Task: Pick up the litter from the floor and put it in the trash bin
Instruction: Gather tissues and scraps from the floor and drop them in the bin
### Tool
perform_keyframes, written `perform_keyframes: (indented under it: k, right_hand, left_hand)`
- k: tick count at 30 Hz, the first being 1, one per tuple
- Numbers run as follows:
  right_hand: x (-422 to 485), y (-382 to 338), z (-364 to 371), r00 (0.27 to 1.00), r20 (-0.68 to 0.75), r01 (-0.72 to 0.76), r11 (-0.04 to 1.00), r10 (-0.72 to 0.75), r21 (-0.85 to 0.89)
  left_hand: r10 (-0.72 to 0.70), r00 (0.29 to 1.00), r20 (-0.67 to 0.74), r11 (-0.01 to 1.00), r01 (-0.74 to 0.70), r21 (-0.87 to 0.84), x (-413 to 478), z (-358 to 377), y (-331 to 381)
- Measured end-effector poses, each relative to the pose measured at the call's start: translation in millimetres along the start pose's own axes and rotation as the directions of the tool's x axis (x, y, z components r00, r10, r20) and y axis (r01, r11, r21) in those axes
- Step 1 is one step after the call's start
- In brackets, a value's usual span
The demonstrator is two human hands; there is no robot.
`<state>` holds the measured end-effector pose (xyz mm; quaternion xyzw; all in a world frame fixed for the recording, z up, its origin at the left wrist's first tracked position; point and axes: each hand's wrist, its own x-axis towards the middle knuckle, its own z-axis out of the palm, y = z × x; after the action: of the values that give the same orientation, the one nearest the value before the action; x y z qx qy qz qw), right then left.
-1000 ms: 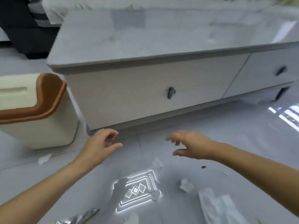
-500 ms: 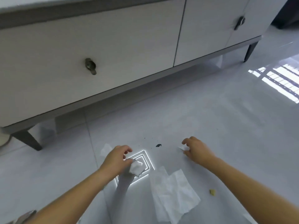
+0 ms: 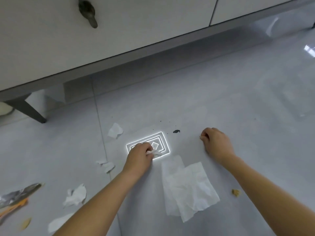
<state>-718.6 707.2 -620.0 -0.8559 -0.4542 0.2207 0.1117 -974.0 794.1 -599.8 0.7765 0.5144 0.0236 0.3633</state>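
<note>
Left hand (image 3: 139, 155) grips crumpled white tissue wad (image 3: 154, 152), just beyond flat white paper sheet (image 3: 187, 188). Right hand (image 3: 215, 142) curled; contents unclear. Tissue probably light and soft: pinch any fold.

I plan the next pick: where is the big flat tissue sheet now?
In the head view the big flat tissue sheet lies on the floor at lower centre, close to the left hand and left of the yellow crumb.

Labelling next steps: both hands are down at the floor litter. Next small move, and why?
Probably lift the left hand with the crumpled tissue its fingers grip. The right hand is curled at the floor; whether it holds anything, I cannot tell. The large tissue sheet lies loose between the arms.
</note>
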Motion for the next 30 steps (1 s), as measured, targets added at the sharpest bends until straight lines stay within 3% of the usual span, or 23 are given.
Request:
perform_keyframes:
  k: [3, 7, 11, 14, 16, 21, 30]
  right_hand:
    - [0, -1, -3, 1.000, 0.011, -0.008, 0.997, 0.008, 0.075]
    - [-10, 0, -21, 0.996, 0.086, -0.034, 0.976, 0.016, 0.217]
    - [-49, 13, -51, 0.991, 0.126, -0.082, 0.971, 0.054, 0.225]
    - [-91, 31, -63, 0.981, 0.162, -0.133, 0.974, 0.104, 0.185]
    - [-117, 47, -64, 0.974, 0.163, -0.186, 0.966, 0.157, 0.180]
    - [-157, 64, -32, 0.948, 0.173, -0.302, 0.929, 0.268, 0.216]
    - [-158, 65, -3, 0.954, 0.083, -0.299, 0.936, 0.288, 0.187]
  left_hand:
    - [0.054, 0.998, 0.018, 0.993, -0.052, -0.110, -12, 9, 20]
    - [0.163, 0.977, 0.137, 0.981, -0.146, -0.126, -43, 38, 47]
    - [0.176, 0.956, 0.236, 0.983, -0.185, 0.015, -67, 66, 56]
    - [0.244, 0.931, 0.272, 0.943, -0.293, 0.158, -72, 79, 52]
    - [0.297, 0.910, 0.290, 0.922, -0.352, 0.159, -71, 83, 52]
    - [0.294, 0.900, 0.323, 0.937, -0.338, 0.089, -62, 86, 59]
    - [0.287, 0.892, 0.350, 0.930, -0.347, 0.122, -58, 88, 64]
